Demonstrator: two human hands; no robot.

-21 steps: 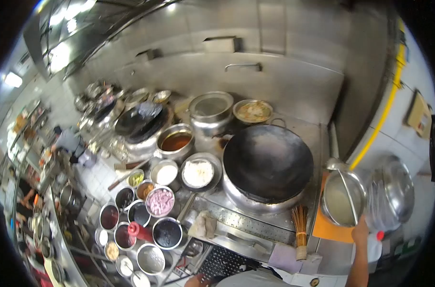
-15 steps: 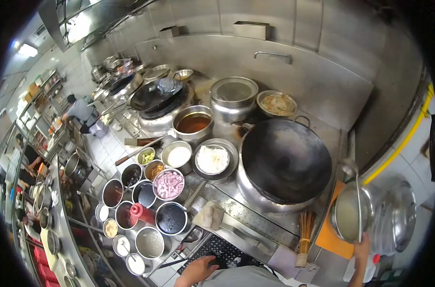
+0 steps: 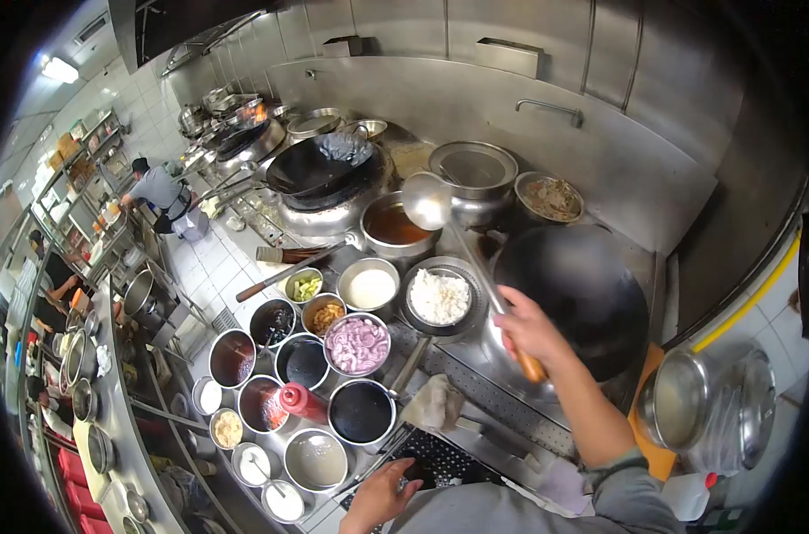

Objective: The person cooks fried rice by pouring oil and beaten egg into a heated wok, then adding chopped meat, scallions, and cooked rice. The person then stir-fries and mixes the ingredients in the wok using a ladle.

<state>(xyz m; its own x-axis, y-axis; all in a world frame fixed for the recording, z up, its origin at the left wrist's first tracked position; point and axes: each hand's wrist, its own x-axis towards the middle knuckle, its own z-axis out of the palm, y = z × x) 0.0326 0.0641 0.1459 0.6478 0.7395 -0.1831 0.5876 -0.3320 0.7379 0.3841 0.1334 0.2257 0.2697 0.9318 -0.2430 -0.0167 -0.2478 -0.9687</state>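
Note:
My right hand point(image 3: 531, 331) grips a long metal ladle point(image 3: 476, 267) near its wooden handle end. The ladle's bowl point(image 3: 427, 201) hangs over the right rim of a pot of reddish-brown liquid point(image 3: 382, 214). My right forearm crosses in front of a large black wok point(image 3: 582, 285), with haze above it. Low in front of my body, my left hand point(image 3: 382, 497) is empty with fingers apart, close to a bowl of cloudy liquid point(image 3: 317, 459). White rice-like food point(image 3: 439, 296) fills a strainer left of the wok.
Pots of sauces, sliced onions point(image 3: 357, 345) and a red squeeze bottle point(image 3: 302, 402) crowd the left front. A folded cloth point(image 3: 434, 405) lies on the counter edge. A metal pot point(image 3: 676, 400) stands at right. Another person point(image 3: 160, 196) works far left.
My right hand has carried the ladle from the pot at the far right leftward across the wok to the brown-liquid pot. The view has shifted slightly; my left hand stays low.

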